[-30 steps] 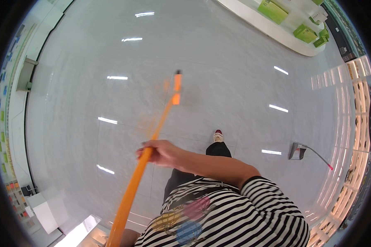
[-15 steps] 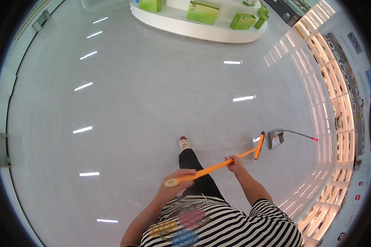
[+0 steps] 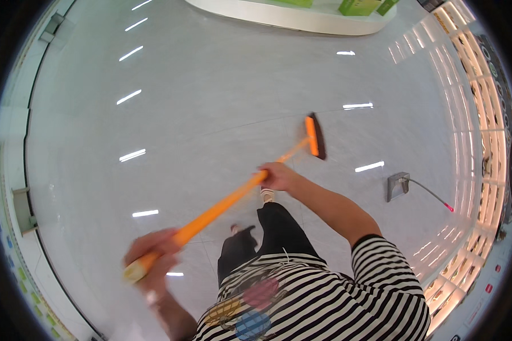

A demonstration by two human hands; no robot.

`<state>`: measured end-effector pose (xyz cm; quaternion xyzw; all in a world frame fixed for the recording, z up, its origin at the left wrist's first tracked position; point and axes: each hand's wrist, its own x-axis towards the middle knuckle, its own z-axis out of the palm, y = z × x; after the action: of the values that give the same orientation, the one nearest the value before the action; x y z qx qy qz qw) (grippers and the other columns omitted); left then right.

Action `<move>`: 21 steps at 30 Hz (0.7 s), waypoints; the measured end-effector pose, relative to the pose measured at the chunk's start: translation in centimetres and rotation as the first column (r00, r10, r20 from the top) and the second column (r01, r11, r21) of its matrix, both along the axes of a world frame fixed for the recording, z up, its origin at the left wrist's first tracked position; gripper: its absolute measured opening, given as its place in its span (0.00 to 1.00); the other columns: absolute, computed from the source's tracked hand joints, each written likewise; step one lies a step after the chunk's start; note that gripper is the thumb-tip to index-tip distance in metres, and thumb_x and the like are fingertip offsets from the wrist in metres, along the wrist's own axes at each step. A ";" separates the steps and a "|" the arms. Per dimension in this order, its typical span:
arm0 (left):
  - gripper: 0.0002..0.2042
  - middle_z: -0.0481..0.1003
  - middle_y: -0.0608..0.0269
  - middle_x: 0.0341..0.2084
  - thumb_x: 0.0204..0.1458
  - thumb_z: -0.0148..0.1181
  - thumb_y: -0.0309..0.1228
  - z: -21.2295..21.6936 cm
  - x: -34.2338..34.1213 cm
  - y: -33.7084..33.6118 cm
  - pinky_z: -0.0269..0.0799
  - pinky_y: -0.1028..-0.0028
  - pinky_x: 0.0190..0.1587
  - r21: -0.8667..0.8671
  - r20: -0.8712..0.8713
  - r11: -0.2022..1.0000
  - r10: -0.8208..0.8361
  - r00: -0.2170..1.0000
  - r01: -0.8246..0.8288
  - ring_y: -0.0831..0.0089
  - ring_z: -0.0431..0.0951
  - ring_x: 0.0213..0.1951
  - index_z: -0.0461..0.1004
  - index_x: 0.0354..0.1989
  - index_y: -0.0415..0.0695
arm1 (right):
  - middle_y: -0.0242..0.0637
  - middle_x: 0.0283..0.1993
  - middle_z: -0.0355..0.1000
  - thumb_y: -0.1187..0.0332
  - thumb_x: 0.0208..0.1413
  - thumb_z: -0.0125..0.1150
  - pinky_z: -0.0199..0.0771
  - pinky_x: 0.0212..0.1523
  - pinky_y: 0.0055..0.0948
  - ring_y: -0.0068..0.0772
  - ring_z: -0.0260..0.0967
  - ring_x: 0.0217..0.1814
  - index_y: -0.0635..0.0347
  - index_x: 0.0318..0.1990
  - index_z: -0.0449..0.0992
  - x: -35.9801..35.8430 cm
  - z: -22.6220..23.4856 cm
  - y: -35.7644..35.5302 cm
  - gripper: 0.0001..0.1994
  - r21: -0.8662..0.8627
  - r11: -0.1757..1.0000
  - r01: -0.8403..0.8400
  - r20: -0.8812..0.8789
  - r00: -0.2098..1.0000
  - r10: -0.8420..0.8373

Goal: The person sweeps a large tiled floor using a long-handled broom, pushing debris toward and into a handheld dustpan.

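Note:
A broom (image 3: 216,209) with an orange handle slants across in front of me, from low on the left to the middle of the floor. My left hand (image 3: 153,256), a little blurred, is wrapped round the handle near its pale end cap. Farther down the handle my right hand (image 3: 277,176) grips it, fingers closed. The broom's orange head with dark bristles (image 3: 320,136) is ahead of my feet; whether the bristles touch the floor I cannot tell. To the right a grey dustpan (image 3: 398,186) stands on the floor, its thin handle ending in a red tip.
A white curved display stand (image 3: 301,23) with green boxes (image 3: 359,5) lies at the far edge. Lit shelves (image 3: 495,153) run along the right wall. A white wall base (image 3: 18,131) borders the left. The glossy grey floor (image 3: 210,113) reflects ceiling lights.
The broom head has swung from beside the dustpan to the left and farther ahead. My left hand moved left, my right hand left and forward. My other foot now shows.

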<state>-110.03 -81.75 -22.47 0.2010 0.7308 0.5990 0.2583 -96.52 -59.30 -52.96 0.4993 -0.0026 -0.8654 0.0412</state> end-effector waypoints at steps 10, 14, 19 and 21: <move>0.06 0.65 0.55 0.10 0.46 0.46 0.23 11.3 -1.8 -5.3 0.70 0.64 0.18 -0.035 -0.881 0.997 -0.061 0.469 0.065 0.67 0.66 0.12 0.65 0.25 0.30 | 0.45 0.31 0.67 0.79 0.48 0.48 0.76 0.39 0.36 0.42 0.70 0.35 0.67 0.30 0.60 -25.7 9.1 -19.0 0.04 -0.279 0.838 -0.470 -0.575 0.780 0.246; 0.07 0.61 0.67 0.12 0.47 0.44 0.22 15.9 -2.8 -6.7 0.62 0.81 0.14 0.040 -0.896 0.945 -0.110 0.430 0.325 0.75 0.62 0.11 0.59 0.19 0.45 | 0.49 0.32 0.68 0.77 0.50 0.46 0.76 0.39 0.32 0.43 0.70 0.36 0.69 0.34 0.60 -25.3 16.3 -19.3 0.05 -0.345 0.817 -0.462 -0.543 0.808 0.227; 0.10 0.62 0.63 0.11 0.48 0.41 0.26 11.4 -8.4 -12.2 0.52 0.74 0.17 0.558 -0.693 0.800 0.304 0.654 0.219 0.76 0.58 0.12 0.59 0.16 0.46 | 0.50 0.35 0.68 0.75 0.51 0.48 0.73 0.44 0.35 0.45 0.69 0.39 0.69 0.35 0.61 -23.4 16.6 -12.8 0.06 -0.184 0.939 -0.290 -0.437 0.880 0.186; 0.08 0.62 0.59 0.10 0.48 0.42 0.29 7.9 -12.9 -12.3 0.49 0.70 0.17 0.592 -0.521 0.784 0.197 0.830 0.185 0.70 0.59 0.13 0.62 0.18 0.42 | 0.48 0.34 0.67 0.75 0.51 0.50 0.71 0.47 0.37 0.45 0.68 0.41 0.68 0.32 0.62 -22.2 12.6 -9.2 0.05 -0.152 0.982 -0.108 -0.357 0.933 0.047</move>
<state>-122.95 -94.04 -14.53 0.4375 0.5358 0.7205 -0.0488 -118.67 -68.46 -40.36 0.3310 -0.0490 -0.9350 0.1175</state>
